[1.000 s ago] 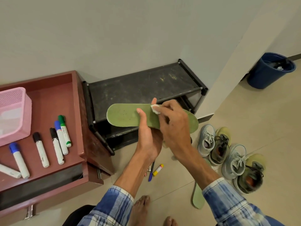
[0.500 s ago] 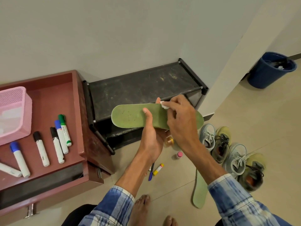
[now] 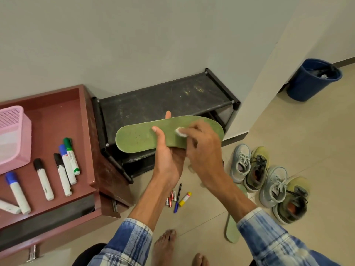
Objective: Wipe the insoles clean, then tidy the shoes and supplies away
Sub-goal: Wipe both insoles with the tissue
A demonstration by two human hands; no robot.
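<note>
Head view: left hand (image 3: 167, 161) grips the green insole (image 3: 138, 139) from below, thumb clamped on top. It is held level and face up above the shoe rack (image 3: 163, 100), likely to brace it against rubbing. The right hand (image 3: 204, 149) pinches a small white wipe (image 3: 180, 132), pressed mid-insole. A second insole (image 3: 232, 229) lies on the floor beside the sneakers (image 3: 269, 179), probably awaiting its turn.

One head-worn view — looking steeply down, close over the floor (image 3: 288, 131).
</note>
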